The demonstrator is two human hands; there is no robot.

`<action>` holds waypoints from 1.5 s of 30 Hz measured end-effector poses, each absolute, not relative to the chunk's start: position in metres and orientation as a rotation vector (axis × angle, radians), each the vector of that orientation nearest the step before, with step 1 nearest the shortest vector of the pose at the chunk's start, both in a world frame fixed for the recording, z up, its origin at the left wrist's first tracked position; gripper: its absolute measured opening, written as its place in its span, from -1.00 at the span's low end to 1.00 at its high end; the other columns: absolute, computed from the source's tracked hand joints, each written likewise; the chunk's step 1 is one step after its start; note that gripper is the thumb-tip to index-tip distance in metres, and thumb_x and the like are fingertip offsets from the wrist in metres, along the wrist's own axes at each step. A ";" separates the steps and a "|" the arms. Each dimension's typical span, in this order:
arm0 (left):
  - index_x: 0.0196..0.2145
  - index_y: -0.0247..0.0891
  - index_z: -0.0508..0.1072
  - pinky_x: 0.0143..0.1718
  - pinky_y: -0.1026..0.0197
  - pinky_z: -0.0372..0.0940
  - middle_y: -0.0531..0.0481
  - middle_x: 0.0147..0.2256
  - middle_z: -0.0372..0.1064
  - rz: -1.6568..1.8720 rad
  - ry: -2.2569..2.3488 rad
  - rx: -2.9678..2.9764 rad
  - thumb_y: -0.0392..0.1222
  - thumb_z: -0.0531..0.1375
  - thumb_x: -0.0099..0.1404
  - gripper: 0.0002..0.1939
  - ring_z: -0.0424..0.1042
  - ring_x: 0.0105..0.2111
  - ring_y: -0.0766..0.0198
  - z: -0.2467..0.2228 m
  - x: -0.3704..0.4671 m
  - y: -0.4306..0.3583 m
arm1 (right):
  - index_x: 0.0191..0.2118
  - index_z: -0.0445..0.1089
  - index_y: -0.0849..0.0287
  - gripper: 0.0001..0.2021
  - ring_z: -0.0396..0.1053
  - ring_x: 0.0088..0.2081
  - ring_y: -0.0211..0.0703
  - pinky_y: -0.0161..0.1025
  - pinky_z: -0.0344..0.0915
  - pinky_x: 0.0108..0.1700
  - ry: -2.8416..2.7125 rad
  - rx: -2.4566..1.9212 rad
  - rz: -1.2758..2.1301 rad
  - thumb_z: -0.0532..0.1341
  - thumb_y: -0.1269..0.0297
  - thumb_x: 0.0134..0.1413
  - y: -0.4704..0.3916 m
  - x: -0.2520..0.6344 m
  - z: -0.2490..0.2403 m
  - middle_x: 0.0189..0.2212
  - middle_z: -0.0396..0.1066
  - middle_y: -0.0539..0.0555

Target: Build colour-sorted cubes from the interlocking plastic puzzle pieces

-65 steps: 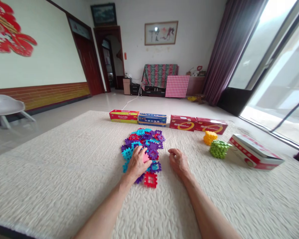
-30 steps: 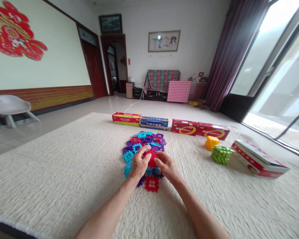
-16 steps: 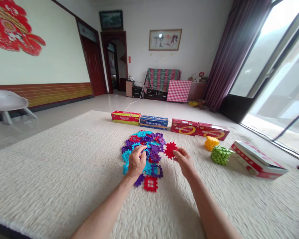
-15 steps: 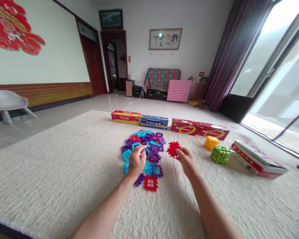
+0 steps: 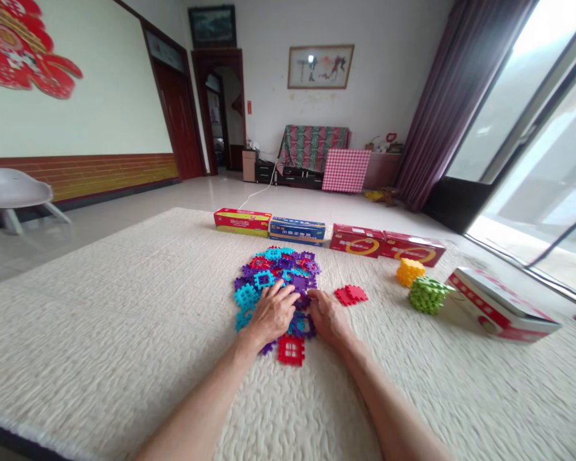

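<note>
A pile of toothed plastic building pieces in purple, light blue and red lies on the quilted cover (image 5: 125,320). My left hand (image 5: 273,312) rests palm down over the middle of the pile, fingers stretched out and holding nothing I can see. At the pile's right edge, my right hand (image 5: 331,318) touches the purple pieces (image 5: 301,301) with loosely bent fingers. To its right lie red pieces (image 5: 350,294), seemingly two overlapping, apart from the pile. A red window-shaped piece (image 5: 291,350) sits at the pile's near end, and a light blue frame piece (image 5: 264,280) left of centre.
Yellow stacked pieces (image 5: 411,272) and green stacked pieces (image 5: 428,295) stand at the right, beside a white and red box (image 5: 504,304). Behind the pile runs a row of boxes: a red-yellow box (image 5: 242,222), a blue box (image 5: 296,231) and two dark red boxes (image 5: 358,241).
My right hand has let go of a red piece, which lies right of the pile, and moved left to the pile. My left hand has lowered and spread flatter over the pieces.
</note>
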State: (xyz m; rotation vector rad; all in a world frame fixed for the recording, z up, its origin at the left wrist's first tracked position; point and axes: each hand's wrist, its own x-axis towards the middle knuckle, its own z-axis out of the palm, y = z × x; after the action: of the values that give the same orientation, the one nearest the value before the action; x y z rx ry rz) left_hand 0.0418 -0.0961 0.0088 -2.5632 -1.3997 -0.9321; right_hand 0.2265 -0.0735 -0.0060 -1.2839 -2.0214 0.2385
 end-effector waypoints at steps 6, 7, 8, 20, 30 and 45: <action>-0.15 -0.16 0.49 0.11 -0.08 0.18 -0.10 0.01 0.35 -0.944 -1.507 -2.493 -0.29 0.08 0.27 -0.75 0.18 0.13 0.03 0.007 0.038 -0.095 | 0.10 0.21 0.20 -0.54 0.31 0.03 -0.01 -0.02 0.17 0.08 -2.151 -1.235 0.263 0.05 0.44 0.01 -0.077 0.227 -0.004 0.02 0.38 0.21; -0.16 -0.18 0.49 0.11 -0.08 0.18 -0.12 0.01 0.34 -0.956 -1.516 -2.474 -0.28 0.08 0.27 -0.76 0.18 0.13 0.03 0.007 0.037 -0.094 | 0.11 0.20 0.19 -0.53 0.29 0.06 0.00 -0.01 0.14 0.10 -2.158 -1.227 0.274 0.06 0.43 0.02 -0.077 0.227 -0.004 0.04 0.35 0.22; -0.18 -0.19 0.49 0.12 -0.08 0.18 -0.13 0.02 0.33 -0.967 -1.523 -2.454 -0.27 0.09 0.27 -0.77 0.19 0.12 0.03 0.007 0.036 -0.093 | 0.12 0.19 0.18 -0.53 0.27 0.08 0.00 0.00 0.13 0.11 -2.169 -1.218 0.288 0.07 0.42 0.03 -0.078 0.227 -0.004 0.06 0.34 0.21; -0.23 -0.21 0.47 0.14 -0.07 0.20 -0.14 0.01 0.35 -1.076 -1.468 -2.476 -0.30 0.12 0.23 -0.83 0.26 0.09 0.08 -0.001 0.033 -0.085 | 0.04 0.24 0.12 -0.57 0.27 0.07 0.00 -0.03 0.08 0.08 -2.165 -1.283 0.370 0.19 0.37 -0.02 -0.084 0.219 0.007 0.01 0.37 0.16; -0.24 -0.20 0.46 0.11 -0.04 0.24 -0.13 -0.03 0.37 -1.066 -1.436 -2.390 -0.28 0.11 0.25 -0.83 0.29 0.05 0.07 -0.003 0.032 -0.082 | 0.02 0.26 0.14 -0.54 0.32 -0.05 0.03 -0.05 0.15 0.00 -1.965 -1.302 0.044 0.16 0.41 -0.11 -0.077 0.228 -0.001 -0.09 0.39 0.18; -0.15 -0.18 0.49 0.14 -0.11 0.18 -0.11 0.08 0.30 -1.146 -1.547 -2.276 -0.25 0.10 0.25 -0.76 0.22 0.12 0.01 -0.003 0.031 -0.082 | -0.15 0.35 0.13 -0.77 0.35 -0.18 -0.09 -0.14 0.29 -0.09 -1.784 -1.123 0.188 0.09 0.39 0.04 -0.077 0.231 0.005 -0.22 0.37 0.12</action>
State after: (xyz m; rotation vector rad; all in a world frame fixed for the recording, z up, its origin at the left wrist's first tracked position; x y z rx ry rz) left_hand 0.0311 -0.0819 -0.0027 -2.2764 -1.5469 -1.1456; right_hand 0.2315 -0.0773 0.0055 -1.1233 -1.7842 0.1881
